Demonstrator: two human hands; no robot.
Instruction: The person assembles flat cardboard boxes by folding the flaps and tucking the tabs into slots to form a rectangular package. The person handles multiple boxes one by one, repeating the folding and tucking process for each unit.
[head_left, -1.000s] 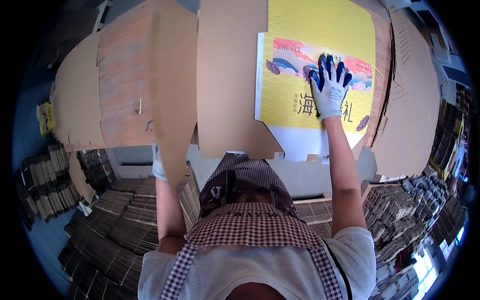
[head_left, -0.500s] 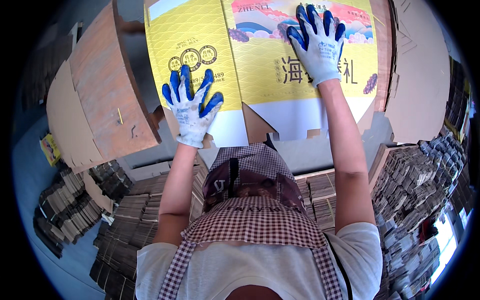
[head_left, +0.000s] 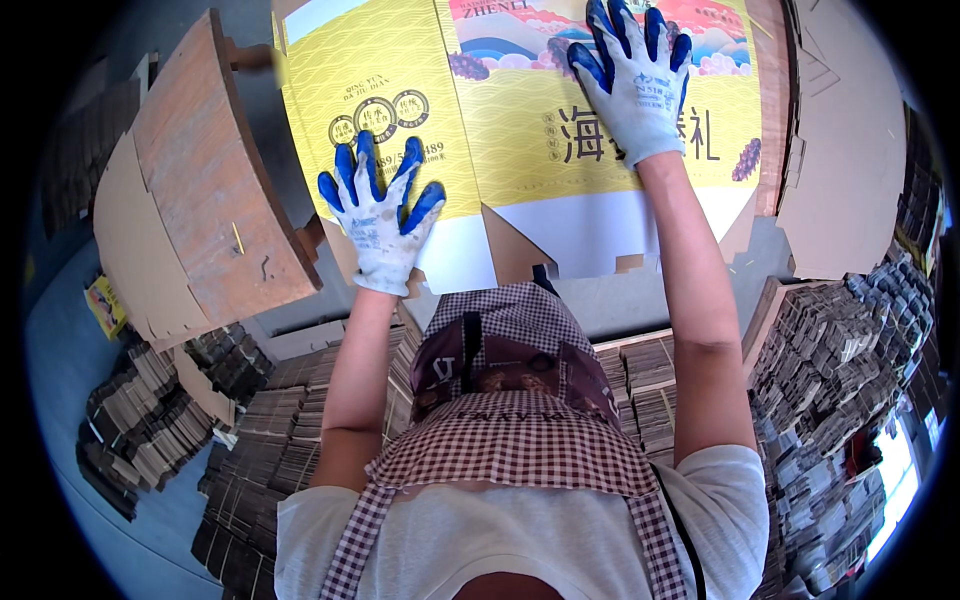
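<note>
A flat yellow printed cardboard box sheet [head_left: 520,165] with white lower flaps lies before me, pink and blue pictures along its far part. On its left panel rests my left hand [head_left: 380,215], gloved in white with blue fingers, the fingers spread and lying flat. My right hand [head_left: 640,90], in a matching glove, presses flat on the right panel farther up, fingers apart. Neither hand grips anything. A fold line runs between the two panels. Brown cardboard [head_left: 515,250] shows through the notch between the white flaps.
A wooden board [head_left: 215,190] with brown cardboard stands at the left. More brown cardboard [head_left: 840,150] is at the right. Bundled stacks of flat cardboard [head_left: 815,345] fill the floor at the right, with further stacks [head_left: 265,440] at the lower left.
The sheet's left panel appears shifted slightly left in view. Both hands stay spread on the sheet in nearly the same places; the whole view has shifted a little.
</note>
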